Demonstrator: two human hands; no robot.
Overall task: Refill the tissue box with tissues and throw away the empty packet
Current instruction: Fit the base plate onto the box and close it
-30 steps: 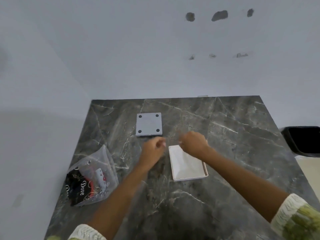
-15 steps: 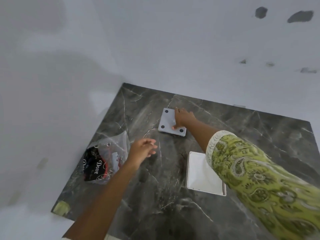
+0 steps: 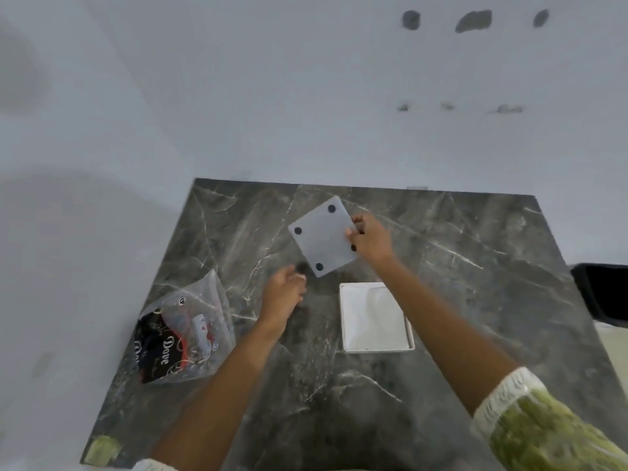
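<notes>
Right hand point(image 3: 370, 237) grips the square base plate point(image 3: 323, 236), rotated corner-first toward the loosely curled, empty left hand point(image 3: 283, 294).

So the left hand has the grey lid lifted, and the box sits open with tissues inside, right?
Not quite: the head view shows the right hand holding the grey lid lifted. The left hand holds nothing. The box does sit open with tissues inside.
</notes>
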